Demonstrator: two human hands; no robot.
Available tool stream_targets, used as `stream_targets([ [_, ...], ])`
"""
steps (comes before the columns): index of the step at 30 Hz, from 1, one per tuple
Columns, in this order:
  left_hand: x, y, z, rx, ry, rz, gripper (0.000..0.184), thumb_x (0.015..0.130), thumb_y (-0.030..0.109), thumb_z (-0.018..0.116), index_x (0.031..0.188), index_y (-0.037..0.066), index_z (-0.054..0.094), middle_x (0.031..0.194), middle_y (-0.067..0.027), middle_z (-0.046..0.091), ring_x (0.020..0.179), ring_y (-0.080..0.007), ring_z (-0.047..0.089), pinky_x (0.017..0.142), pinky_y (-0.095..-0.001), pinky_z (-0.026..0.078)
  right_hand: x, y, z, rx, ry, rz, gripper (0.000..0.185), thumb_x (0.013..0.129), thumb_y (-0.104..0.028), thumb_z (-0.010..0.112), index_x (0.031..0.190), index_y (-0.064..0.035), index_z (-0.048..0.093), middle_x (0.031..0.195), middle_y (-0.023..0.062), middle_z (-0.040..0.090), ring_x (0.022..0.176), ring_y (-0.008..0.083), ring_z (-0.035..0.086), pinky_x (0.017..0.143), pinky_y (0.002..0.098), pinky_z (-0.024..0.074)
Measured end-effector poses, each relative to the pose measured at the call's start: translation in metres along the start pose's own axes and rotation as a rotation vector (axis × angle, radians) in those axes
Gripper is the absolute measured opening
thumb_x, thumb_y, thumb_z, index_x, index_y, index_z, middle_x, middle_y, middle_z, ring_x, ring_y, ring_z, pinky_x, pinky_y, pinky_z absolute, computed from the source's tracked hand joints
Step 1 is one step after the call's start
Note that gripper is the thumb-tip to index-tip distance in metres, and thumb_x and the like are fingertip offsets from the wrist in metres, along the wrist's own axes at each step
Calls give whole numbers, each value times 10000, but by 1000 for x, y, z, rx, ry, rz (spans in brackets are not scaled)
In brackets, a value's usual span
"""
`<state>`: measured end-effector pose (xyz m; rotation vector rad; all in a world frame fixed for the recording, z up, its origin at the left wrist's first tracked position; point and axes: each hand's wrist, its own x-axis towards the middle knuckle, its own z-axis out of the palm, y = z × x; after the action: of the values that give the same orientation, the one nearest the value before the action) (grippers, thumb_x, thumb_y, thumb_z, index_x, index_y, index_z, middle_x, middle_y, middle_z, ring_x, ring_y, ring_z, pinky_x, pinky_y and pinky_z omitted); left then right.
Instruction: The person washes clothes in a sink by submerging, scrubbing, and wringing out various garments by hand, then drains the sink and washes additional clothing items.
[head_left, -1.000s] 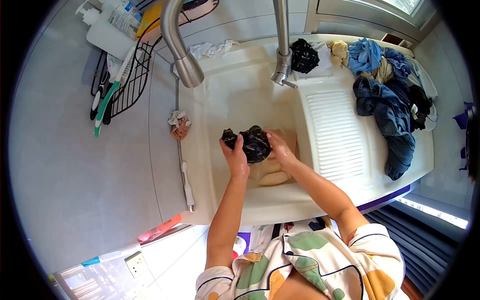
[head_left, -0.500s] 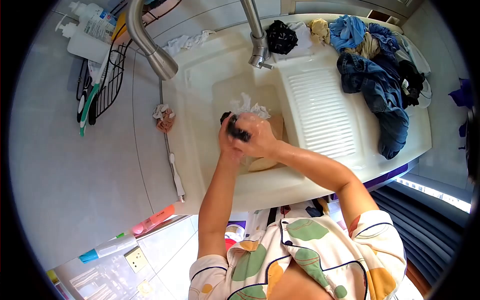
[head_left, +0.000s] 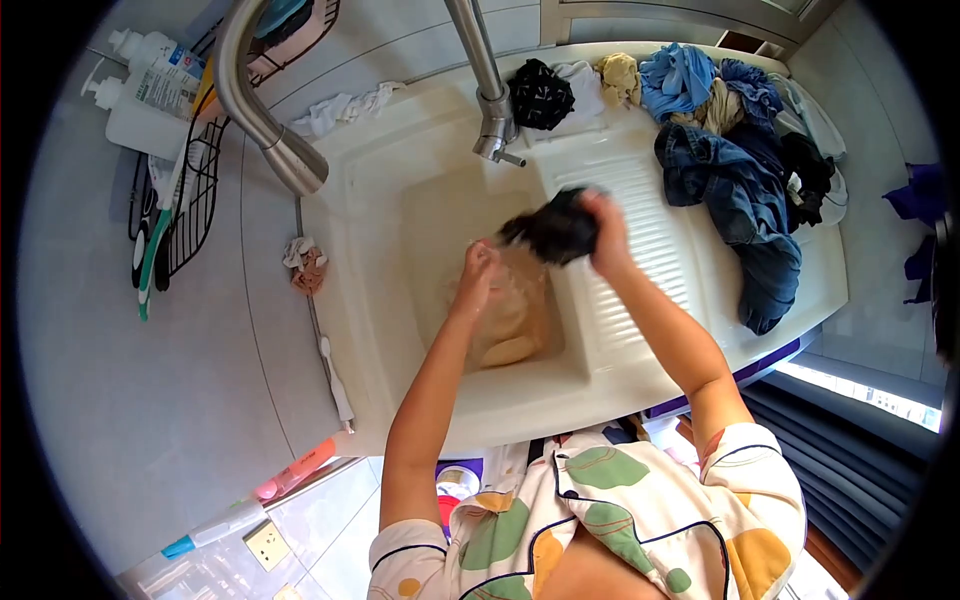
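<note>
Fingers [head_left: 597, 206] of my right hand [head_left: 608, 240] are closed on one end of a bunched black cloth [head_left: 560, 226], which I hold raised where the basin meets the ribbed washboard [head_left: 640, 280] of the white laundry sink [head_left: 440, 412]. My left hand [head_left: 480, 278] hangs over the basin, just beside the cloth's loose end; its fingers are bent, but blur keeps me from telling whether they pinch anything. Under that hand, a tan shape [head_left: 510, 350] shows in the water. Beyond the cloth stands a metal tap with a lever [head_left: 496, 128], and the curved spout [head_left: 300, 165] leans over the sink's left side, well apart from my hands. Along the back rim sit a balled black garment with white marks [head_left: 541, 95], a white cloth [head_left: 580, 92], a pale yellow cloth [head_left: 620, 80] and a blue garment [head_left: 678, 80]; jeans [head_left: 735, 220] sprawl to the right of the washboard. On the left edge lie a crumpled pink-and-white cloth [head_left: 306, 267] and a white brush [head_left: 337, 382]. My right forearm slants up and inward from a bent elbow, while my left arm reaches forward, straighter, over the front rim.
</note>
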<state>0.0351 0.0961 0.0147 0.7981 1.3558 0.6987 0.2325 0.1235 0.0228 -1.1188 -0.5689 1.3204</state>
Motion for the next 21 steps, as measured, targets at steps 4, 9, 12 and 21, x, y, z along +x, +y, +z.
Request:
stream_targets([
  [4,38,-82,-17,931,161,686,489,746,313,514,1160,90,378,1200,-169,344,1063,-267,403,860,-429,321,74,-72,-1,348,64,-287,380,800,-353,395,985,-39,503,921,61,555,862,177,543,813,303,397],
  [9,21,-91,3,1511,-66,115,376,727,273,533,1041,71,488,1057,-138,507,975,-238,475,827,-458,308,164,-76,-19,-1173,447,-365,713,688,-490,548,1105,50,341,1093,292,351,1045,380,352,871,399,305],
  [12,25,-109,-22,1374,-2,-183,260,717,264,550,886,67,565,894,-135,577,840,-244,541,765,-457,349,167,-80,-26,-1343,436,-693,663,667,-368,603,1125,17,317,1081,248,344,1067,362,283,885,421,270],
  [21,-26,-27,-66,-296,-119,-92,353,738,261,527,961,-12,516,917,-109,564,875,-232,534,775,-350,419,-23,41,31,-710,-394,292,447,738,-341,541,1077,-69,437,1046,113,463,897,183,478,760,302,397],
])
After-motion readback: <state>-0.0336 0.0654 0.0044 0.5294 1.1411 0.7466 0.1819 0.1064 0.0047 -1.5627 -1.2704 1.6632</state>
